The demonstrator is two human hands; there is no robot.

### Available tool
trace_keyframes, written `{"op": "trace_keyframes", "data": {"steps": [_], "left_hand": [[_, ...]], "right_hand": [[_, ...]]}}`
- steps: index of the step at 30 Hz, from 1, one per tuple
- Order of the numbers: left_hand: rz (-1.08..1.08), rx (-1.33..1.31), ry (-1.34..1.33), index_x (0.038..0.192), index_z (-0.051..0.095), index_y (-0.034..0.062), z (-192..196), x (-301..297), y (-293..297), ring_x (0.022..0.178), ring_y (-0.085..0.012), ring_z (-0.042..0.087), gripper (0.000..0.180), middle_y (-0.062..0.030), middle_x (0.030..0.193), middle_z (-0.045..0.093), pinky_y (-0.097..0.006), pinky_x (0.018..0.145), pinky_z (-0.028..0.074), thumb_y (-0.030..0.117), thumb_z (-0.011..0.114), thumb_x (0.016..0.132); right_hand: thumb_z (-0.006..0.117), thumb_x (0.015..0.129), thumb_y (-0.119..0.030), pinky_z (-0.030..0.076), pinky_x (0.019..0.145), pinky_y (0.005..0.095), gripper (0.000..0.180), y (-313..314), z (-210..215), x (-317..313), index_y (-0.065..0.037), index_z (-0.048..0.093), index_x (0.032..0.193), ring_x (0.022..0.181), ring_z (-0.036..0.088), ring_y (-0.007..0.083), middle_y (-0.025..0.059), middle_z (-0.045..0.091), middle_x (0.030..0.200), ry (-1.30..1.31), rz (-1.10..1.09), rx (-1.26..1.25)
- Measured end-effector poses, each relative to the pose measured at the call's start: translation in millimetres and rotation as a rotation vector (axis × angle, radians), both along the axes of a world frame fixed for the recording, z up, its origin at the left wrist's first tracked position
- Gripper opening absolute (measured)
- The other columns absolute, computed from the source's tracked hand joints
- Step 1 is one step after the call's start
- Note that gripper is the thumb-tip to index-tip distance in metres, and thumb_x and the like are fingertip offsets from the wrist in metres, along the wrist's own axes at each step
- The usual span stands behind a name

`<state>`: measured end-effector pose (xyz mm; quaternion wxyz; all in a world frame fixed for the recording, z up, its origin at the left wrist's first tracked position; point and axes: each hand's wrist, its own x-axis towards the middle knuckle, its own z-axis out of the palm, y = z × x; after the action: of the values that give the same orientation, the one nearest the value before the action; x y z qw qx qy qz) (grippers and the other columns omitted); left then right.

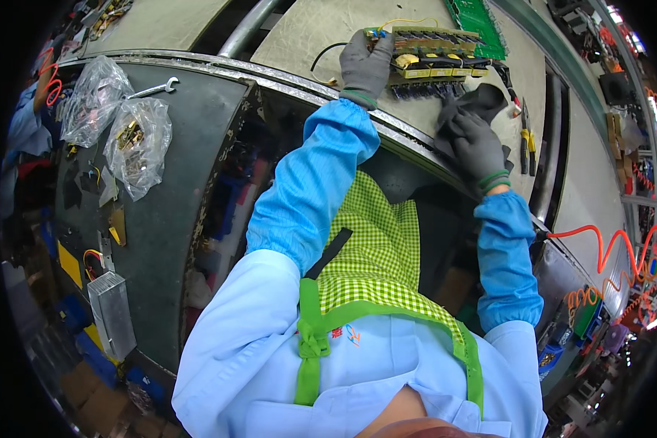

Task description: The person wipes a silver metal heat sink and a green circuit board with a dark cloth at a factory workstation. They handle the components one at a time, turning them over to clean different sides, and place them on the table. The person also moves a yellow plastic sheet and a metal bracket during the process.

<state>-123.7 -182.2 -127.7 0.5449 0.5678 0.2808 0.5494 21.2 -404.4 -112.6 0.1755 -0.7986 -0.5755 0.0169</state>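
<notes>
My left hand [365,67], in a grey glove, grips the left end of a circuit board assembly [445,71] lying on the pale bench top. Yellow transformers, black leads and a row of dark pins show along the assembly. A thin yellow wire [409,20] loops over its far side, and a black cable curls left of my hand. My right hand [478,147], also gloved, is closed on a crumpled dark grey cloth [483,102] at the bench's near edge. Its fingertips are partly hidden against the cloth.
Pliers [528,142] with yellow and black handles lie right of the cloth. A green circuit board [478,28] is at the back. On the dark left-hand table are plastic bags of parts [139,150], a wrench [153,89] and a finned metal block [112,315]. A red coiled hose [602,244] hangs right.
</notes>
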Motion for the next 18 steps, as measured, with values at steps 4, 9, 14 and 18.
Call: {"op": "trace_keyframes", "data": {"steps": [4,9,14,18], "left_hand": [[0.001,0.059,-0.005,0.093,0.061,-0.0005,-9,1,4,0.070,-0.0128,0.061,0.030,-0.0095,0.078,0.066,-0.030,0.064,0.050,0.029,0.066,0.089],[-0.060,0.109,-0.011,0.095,0.061,-0.0001,-5,6,-11,0.072,-0.0104,0.060,0.030,-0.0065,0.079,0.066,-0.027,0.065,0.050,0.029,0.066,0.090],[-0.004,0.137,0.080,0.094,0.062,-0.0001,2,3,-16,0.071,-0.0090,0.059,0.032,-0.0050,0.077,0.066,-0.026,0.064,0.050,0.031,0.067,0.089],[0.045,0.143,0.076,0.093,0.061,-0.0007,3,3,-13,0.071,-0.0095,0.059,0.034,-0.0053,0.077,0.066,-0.027,0.064,0.050,0.032,0.067,0.089]], "right_hand": [[0.054,0.082,-0.014,0.045,0.096,0.0360,0.038,-1,26,2,-0.003,0.062,0.118,0.111,0.059,0.0263,0.0174,0.064,0.115,0.554,-0.362,0.183],[0.057,0.081,-0.027,0.043,0.096,0.0444,0.037,49,-18,-3,-0.006,0.061,0.111,0.118,0.052,0.0353,0.0191,0.058,0.121,0.008,-0.150,0.063],[0.056,0.077,-0.030,0.047,0.085,0.0485,0.034,66,-1,-10,-0.010,0.061,0.105,0.106,0.056,0.0347,0.0156,0.061,0.110,-0.071,-0.119,-0.069],[0.055,0.077,-0.021,0.047,0.086,0.0459,0.026,60,0,-20,-0.006,0.061,0.098,0.096,0.058,0.0369,0.0173,0.061,0.101,-0.247,-0.092,-0.139]]}}
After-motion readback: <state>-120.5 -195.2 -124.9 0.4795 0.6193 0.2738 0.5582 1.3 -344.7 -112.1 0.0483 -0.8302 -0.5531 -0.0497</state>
